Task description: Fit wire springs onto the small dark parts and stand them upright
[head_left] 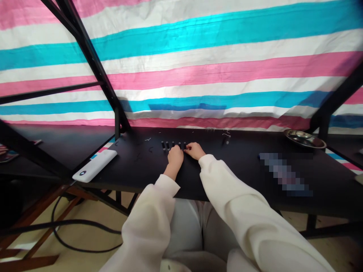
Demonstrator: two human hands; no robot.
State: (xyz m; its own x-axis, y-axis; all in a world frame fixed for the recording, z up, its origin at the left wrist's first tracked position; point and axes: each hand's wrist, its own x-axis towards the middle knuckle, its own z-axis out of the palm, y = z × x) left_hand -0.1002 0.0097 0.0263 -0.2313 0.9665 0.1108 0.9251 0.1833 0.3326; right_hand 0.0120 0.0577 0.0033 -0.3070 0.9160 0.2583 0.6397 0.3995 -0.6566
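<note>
Several small dark cylinders (167, 145) stand in a row on the black table (136, 172). My left hand (176, 154) is closed at the near side of the row, and its fingertips are hidden behind the hand. My right hand (195, 150) is beside it, fingers pinched close to the base of the rightmost cylinder (185, 144). Whatever either hand holds is too small or too hidden to name. Bits of white thread (148, 139) lie left of the row.
A white power bank (95, 165) lies at the table's left edge. A shiny metal dish (304, 139) sits at the back right, with a blurred flat item (283, 173) nearer me. Clear small pieces (227, 140) lie right of my hands. Black metal posts (106, 83) rise at both sides.
</note>
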